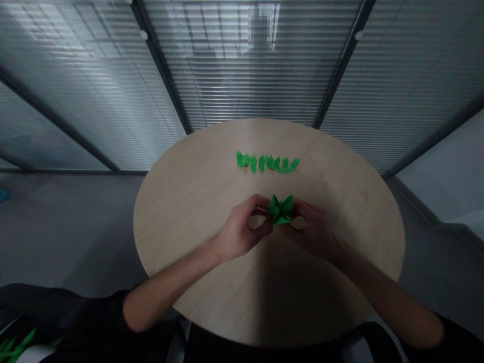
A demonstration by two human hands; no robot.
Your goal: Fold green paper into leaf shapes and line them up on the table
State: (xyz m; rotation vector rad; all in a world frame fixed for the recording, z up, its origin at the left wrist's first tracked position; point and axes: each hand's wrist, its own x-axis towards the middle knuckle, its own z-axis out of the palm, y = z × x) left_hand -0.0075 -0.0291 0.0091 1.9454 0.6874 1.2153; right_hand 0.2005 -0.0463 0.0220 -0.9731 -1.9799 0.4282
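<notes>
My L hand (244, 227) and R hand (312, 227) both have the green folded piece (281, 209) btwn thumb & fingers, one at each side. Both part-closed, w/ a small gap inside each grip. Piece is held over the mid of the round wood worktop (181, 201), pointed flaps spread, 2 of them pointing up & away from me. Beyond it, a row of small green leaf-like pieces (267, 163) lies on the worktop, some touching. Blinds (257, 85) behind the far edge.
</notes>
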